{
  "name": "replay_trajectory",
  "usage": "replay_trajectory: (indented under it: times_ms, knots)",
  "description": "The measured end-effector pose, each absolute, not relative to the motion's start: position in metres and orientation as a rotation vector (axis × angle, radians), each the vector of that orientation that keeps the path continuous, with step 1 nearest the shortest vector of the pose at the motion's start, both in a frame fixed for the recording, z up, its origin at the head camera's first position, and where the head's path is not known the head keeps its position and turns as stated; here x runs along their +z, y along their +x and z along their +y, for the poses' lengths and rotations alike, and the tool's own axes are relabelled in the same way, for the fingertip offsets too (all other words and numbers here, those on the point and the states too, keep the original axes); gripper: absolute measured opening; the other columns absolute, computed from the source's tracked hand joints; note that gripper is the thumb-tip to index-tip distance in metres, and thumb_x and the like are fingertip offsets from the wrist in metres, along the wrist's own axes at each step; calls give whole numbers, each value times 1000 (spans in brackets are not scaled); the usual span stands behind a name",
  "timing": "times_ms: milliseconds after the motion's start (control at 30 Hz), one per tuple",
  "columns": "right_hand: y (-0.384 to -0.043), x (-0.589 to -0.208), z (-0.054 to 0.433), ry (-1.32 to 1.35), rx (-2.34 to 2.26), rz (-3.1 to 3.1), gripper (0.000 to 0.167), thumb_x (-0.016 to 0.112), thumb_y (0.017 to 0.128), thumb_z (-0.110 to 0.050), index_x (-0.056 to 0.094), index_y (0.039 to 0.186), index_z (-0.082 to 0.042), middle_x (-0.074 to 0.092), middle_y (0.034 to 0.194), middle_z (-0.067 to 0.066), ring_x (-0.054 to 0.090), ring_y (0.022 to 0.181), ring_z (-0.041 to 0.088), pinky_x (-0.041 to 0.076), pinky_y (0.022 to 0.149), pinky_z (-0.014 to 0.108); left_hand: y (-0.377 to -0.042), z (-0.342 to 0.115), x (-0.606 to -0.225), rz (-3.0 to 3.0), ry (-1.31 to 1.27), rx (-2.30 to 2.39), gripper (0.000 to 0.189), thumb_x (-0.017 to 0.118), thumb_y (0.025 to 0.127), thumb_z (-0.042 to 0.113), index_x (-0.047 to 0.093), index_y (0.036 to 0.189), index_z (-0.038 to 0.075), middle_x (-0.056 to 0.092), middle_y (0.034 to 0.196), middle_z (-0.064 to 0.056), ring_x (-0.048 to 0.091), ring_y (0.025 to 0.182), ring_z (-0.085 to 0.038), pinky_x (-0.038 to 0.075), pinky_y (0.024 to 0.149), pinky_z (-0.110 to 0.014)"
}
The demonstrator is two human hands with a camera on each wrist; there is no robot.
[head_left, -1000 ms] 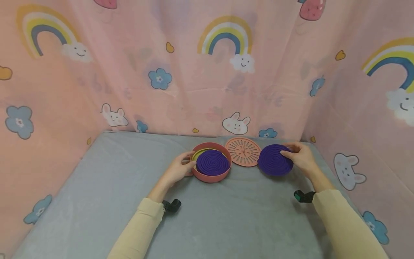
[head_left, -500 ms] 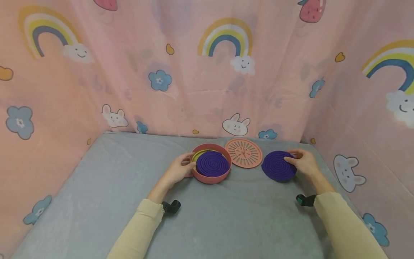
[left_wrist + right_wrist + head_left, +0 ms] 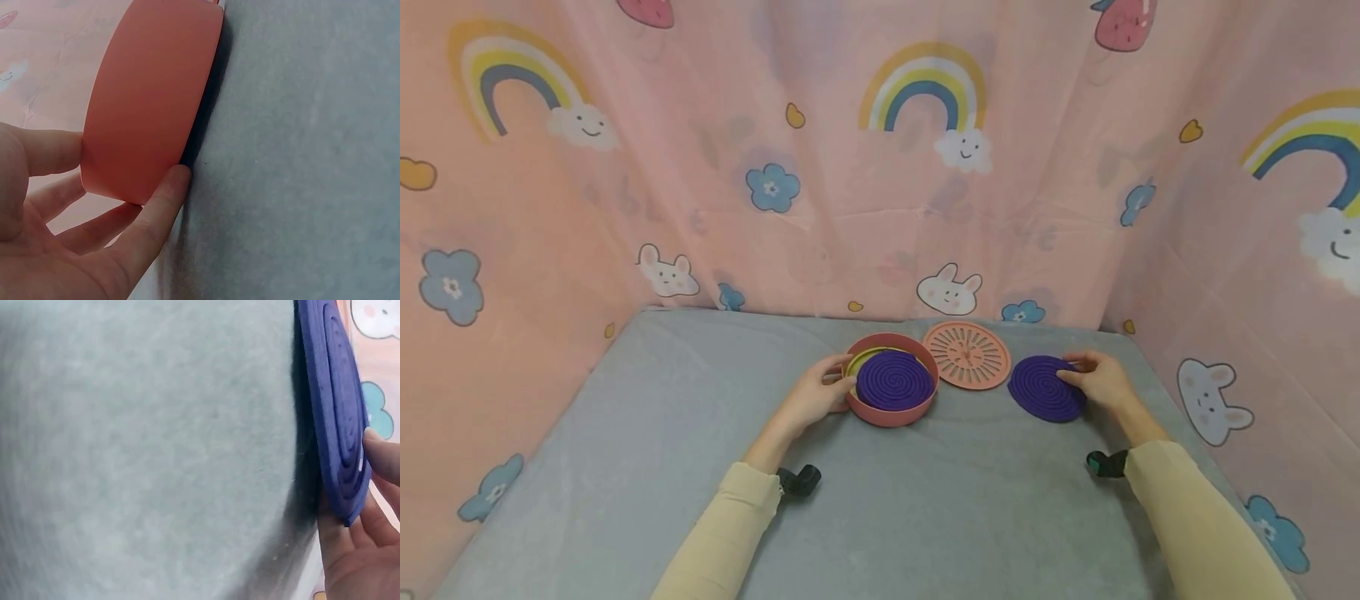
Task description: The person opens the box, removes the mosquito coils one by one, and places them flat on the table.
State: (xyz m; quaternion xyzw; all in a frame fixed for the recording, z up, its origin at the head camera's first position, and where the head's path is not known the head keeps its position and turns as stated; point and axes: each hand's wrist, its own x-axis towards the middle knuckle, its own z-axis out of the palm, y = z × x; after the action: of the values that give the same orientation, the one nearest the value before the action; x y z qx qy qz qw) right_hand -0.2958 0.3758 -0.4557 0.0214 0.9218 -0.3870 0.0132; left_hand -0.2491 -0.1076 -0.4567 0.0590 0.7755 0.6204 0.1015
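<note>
At the back of the table, my left hand (image 3: 811, 392) grips the left side of a round pink-red box (image 3: 891, 416). In the left wrist view, its fingers lie along the box's side wall and lower edge. A purple spiral mosquito coil (image 3: 895, 380) lies inside the box, partly over a yellow round piece (image 3: 859, 360). To the right, my right hand (image 3: 1105, 383) pinches another purple mosquito coil (image 3: 1045, 389) by its right edge, thumb on top and fingers underneath. That coil lies nearly flat, low over the table or on it; the right wrist view shows a dark shadow beneath.
A round pink slotted lid (image 3: 967, 356) lies between the box and the right-hand coil, next to both. Grey cloth covers the table (image 3: 925, 508). Pink printed curtains (image 3: 842, 233) rise close behind the things and along both sides.
My right hand has moved a little right and down with its mosquito coil, which has gone from tilted to flatter and lower. The left hand and box have stayed put.
</note>
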Motion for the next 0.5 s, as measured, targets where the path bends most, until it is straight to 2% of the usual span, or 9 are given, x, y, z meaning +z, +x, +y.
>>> replay_trajectory:
  times_ms: [133, 333, 433, 500]
  knots:
    - [-294, -452, 375, 25, -1217, 2890, 50, 63, 102, -18, 50, 139, 12, 53, 134, 37, 51, 122, 50, 46, 100, 58, -249, -107, -457, 2288, 169, 1831, 51, 62, 103, 17, 48, 151, 10, 44, 151, -21, 52, 133, -37, 61, 85, -37]
    - [-289, -437, 368, 53, -1285, 2875, 51, 60, 104, -21, 48, 143, 9, 53, 138, 33, 52, 125, 47, 48, 99, 53, -249, -107, -458, 2296, 175, 1832, 50, 62, 103, 17, 48, 151, 10, 44, 151, -21, 52, 133, -37, 61, 85, -37]
    - [-287, -431, 365, 37, -1312, 2901, 48, 60, 104, -20, 51, 142, 8, 56, 136, 31, 55, 123, 44, 51, 93, 35, -249, -107, -458, 2298, 177, 1831, 50, 62, 103, 17, 48, 151, 10, 43, 151, -21, 52, 134, -37, 61, 85, -37]
    - [-285, -427, 362, 8, -1319, 2928, 45, 60, 104, -19, 53, 140, 8, 58, 134, 30, 57, 120, 43, 50, 86, 22, -249, -107, -458, 2299, 178, 1829, 50, 62, 103, 17, 48, 151, 10, 43, 152, -21, 51, 134, -37, 61, 85, -37]
